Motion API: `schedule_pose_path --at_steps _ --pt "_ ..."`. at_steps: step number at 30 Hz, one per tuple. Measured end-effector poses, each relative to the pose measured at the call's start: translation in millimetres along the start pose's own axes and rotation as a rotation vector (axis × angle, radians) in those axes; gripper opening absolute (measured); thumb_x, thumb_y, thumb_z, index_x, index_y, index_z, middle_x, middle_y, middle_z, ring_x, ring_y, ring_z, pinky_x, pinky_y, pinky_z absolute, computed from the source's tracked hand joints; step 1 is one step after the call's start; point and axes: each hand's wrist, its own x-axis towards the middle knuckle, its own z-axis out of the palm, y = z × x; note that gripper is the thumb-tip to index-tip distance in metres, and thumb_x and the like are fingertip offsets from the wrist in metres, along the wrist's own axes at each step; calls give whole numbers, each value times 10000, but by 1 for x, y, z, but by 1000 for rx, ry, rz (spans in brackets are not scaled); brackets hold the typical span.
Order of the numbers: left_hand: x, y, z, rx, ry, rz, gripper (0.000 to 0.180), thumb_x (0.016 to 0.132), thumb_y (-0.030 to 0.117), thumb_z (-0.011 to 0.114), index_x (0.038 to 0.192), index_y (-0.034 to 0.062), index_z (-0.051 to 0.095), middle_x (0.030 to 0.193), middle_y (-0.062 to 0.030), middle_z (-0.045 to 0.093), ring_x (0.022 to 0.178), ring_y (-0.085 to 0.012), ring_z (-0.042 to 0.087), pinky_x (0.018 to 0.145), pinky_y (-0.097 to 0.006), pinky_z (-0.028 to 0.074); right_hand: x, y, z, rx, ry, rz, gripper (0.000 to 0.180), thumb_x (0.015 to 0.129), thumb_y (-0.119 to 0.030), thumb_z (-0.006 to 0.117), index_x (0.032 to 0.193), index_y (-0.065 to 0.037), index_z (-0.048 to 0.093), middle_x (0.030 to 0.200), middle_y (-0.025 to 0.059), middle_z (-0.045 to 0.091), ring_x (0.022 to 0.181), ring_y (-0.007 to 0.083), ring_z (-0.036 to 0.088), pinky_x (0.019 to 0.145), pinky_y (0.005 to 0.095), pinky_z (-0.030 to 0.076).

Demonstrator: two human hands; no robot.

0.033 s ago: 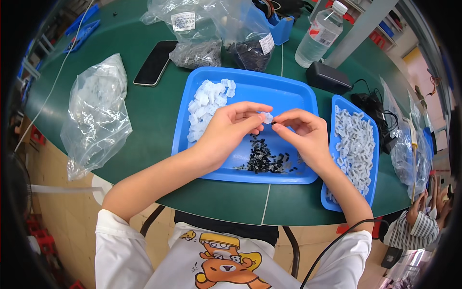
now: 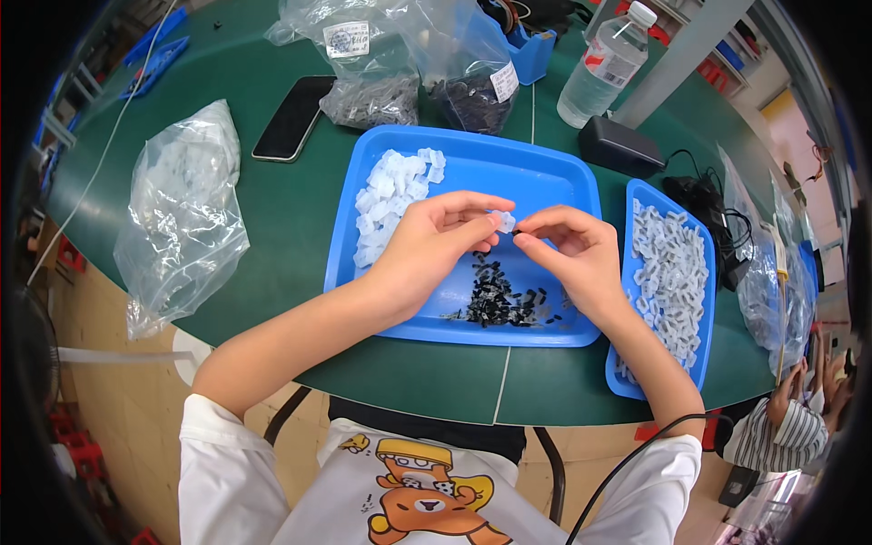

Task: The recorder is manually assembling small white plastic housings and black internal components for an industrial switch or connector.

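Note:
Above the middle of a blue tray [image 2: 536,163], my left hand [image 2: 436,232] pinches a small translucent white plastic piece [image 2: 505,222] between thumb and fingers. Close on its right, my right hand [image 2: 577,254] is closed in a pinch on a tiny black piece [image 2: 517,232], mostly covered by the fingertips. The two pieces are very near each other; whether they touch I cannot tell. A heap of white plastic pieces [image 2: 391,195] fills the tray's left side. Small black parts [image 2: 495,295] lie loose in the tray below my hands.
A smaller blue tray [image 2: 627,386] holding many translucent parts [image 2: 672,272] stands at the right. Beyond lie bags of dark parts [image 2: 472,100], a phone [image 2: 292,120], a water bottle [image 2: 604,68] and a black box [image 2: 620,145]. A clear plastic bag [image 2: 186,209] rests at left.

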Motion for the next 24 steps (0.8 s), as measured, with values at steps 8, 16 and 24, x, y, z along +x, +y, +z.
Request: schedule_pose_path --at_steps 8,16,24 --pt "4 -4 -3 -71 -13 -73 285 941 120 603 1188 -20 630 1028 -60 637 948 -112 577 906 -256 466 0 3 -1 -231 36 -179 109 764 29 738 862 -19 733 882 68 649 846 151 620 774 278 487" --pt "2 -7 -4 -37 24 -33 253 939 113 607 1151 -21 641 1050 -77 640 937 -121 597 893 -271 487 -3 -2 4 -440 94 -308 135 747 35 723 869 -23 729 873 74 654 781 158 620 709 274 498" --pt "1 -8 -5 77 -22 66 256 924 117 612 1148 -2 650 1044 -81 645 975 -147 614 917 -289 479 -2 0 5 -444 85 -330 138 746 39 716 872 -18 720 881 82 672 805 177 655 724 285 517"
